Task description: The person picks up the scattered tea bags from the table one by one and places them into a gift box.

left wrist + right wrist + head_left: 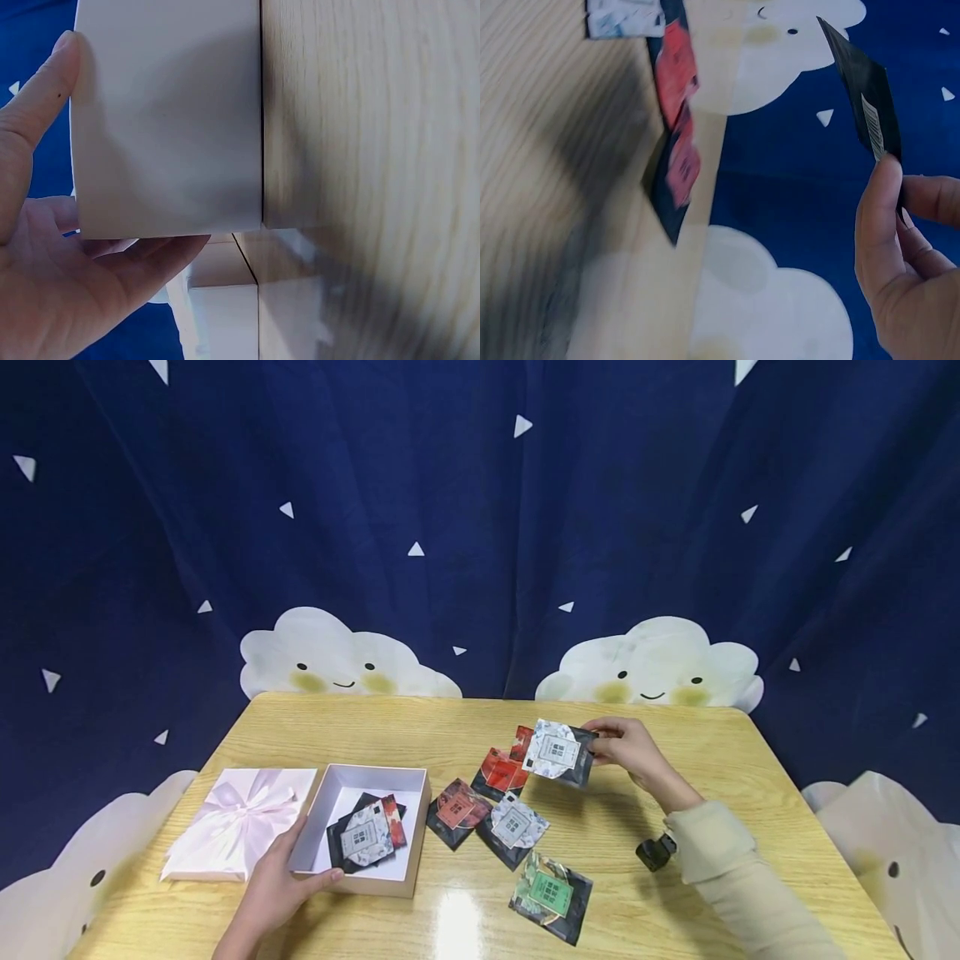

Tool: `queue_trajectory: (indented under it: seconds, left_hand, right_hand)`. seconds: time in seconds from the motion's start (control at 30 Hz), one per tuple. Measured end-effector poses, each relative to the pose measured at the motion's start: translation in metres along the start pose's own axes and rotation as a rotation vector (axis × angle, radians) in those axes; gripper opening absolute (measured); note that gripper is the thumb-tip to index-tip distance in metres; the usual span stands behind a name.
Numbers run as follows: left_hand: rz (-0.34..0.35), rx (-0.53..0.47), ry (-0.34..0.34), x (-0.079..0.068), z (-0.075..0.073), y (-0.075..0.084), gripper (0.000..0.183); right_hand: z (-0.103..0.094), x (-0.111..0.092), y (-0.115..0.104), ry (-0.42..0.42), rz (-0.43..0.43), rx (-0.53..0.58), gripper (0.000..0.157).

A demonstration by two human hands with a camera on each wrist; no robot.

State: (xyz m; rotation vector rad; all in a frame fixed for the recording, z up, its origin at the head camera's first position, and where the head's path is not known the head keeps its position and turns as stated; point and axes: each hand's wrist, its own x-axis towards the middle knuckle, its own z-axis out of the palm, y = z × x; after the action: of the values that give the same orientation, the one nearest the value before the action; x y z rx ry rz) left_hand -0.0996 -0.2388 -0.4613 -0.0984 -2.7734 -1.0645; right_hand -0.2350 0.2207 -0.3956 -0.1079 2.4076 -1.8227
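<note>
My right hand (pixel 633 752) pinches a black packet with a white floral front (pixel 557 752) by its right edge, raised over the table. In the right wrist view, thumb and fingers hold the same packet (pixel 870 97) with its black back and barcode showing. My left hand (pixel 276 881) grips the near left corner of an open white box (pixel 422 852), thumb on the front rim and fingers along the left side. In the left wrist view, the box's plain wall (pixel 169 127) fills the space beside the thumb. Overlapping packets (pixel 367 837), white-floral and red ones, lie inside the box.
Right of the box lie a dark-red packet (pixel 457 812), a red packet (pixel 501 773), a white-floral packet (pixel 513 828) and a green packet (pixel 551 895). A white lid with a ribbon bow (pixel 243 818) sits left of the box. A dark curtain (pixel 480 527) hangs behind the table.
</note>
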Motion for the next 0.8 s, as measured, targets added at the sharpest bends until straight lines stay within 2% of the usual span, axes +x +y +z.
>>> queue_trajectory:
  seconds: [0.43,0.8]
  left_hand:
    - [0.001,-0.003,0.001,0.000,0.000,0.000,0.098]
    - [0.011,-0.013,0.008,0.001,-0.001,0.000,0.097]
  right_hand:
    - [0.030,0.005,-0.022,-0.066,-0.054,0.115,0.033]
    - [0.055,0.013,-0.036,-0.090,-0.069,0.118,0.032]
